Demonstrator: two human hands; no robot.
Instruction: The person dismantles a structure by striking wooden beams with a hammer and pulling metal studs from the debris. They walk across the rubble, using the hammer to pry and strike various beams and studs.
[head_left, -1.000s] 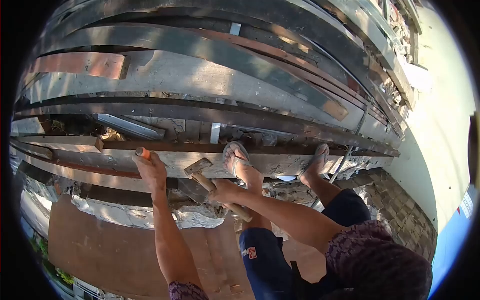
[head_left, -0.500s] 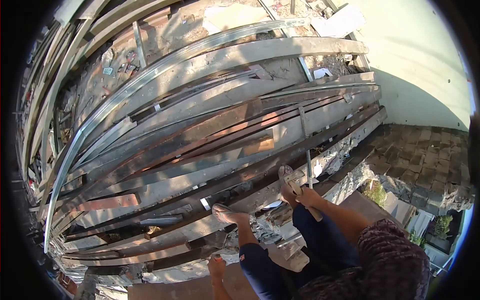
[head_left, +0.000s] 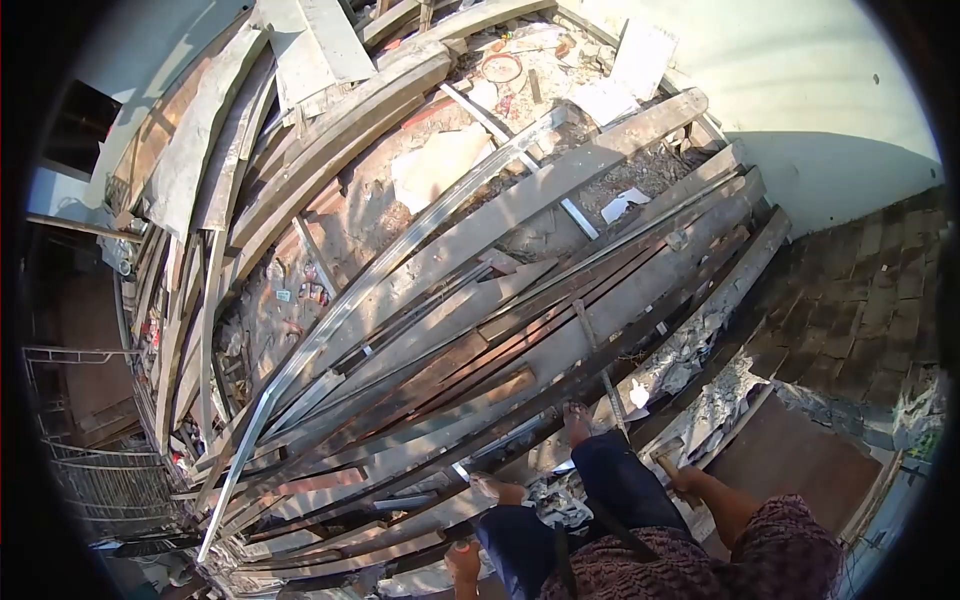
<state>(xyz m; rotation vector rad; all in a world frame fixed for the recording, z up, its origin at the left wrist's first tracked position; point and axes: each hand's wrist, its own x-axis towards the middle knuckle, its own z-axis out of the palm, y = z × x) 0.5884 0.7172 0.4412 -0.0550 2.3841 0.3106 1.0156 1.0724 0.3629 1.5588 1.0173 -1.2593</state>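
Note:
My right hand [head_left: 687, 486] is closed round a short wooden handle [head_left: 667, 466], beside my right knee; whatever the handle belongs to is hidden. Low in the view, my left hand [head_left: 463, 565] is a fist beside my left leg. A small reddish-orange spot shows at its top, too small to name. My feet rest on long wooden beams [head_left: 450, 510] beside a broken masonry edge [head_left: 690, 350]. A narrow strip [head_left: 612, 398] lies across the beams near my right foot.
Long timber beams [head_left: 590, 165] and a shiny metal channel [head_left: 300, 365] span a debris-strewn floor. Pale boards [head_left: 315, 45] lean at the upper left. A pale wall [head_left: 830, 80] and a tiled roof surface [head_left: 850, 270] are at the right. Below the broken edge is a brown sheet [head_left: 790, 470].
The view has swung, bringing the boards at upper left into sight. My right hand, with the wooden handle, has moved from in front of my right knee to its outer side. My left hand stays fisted.

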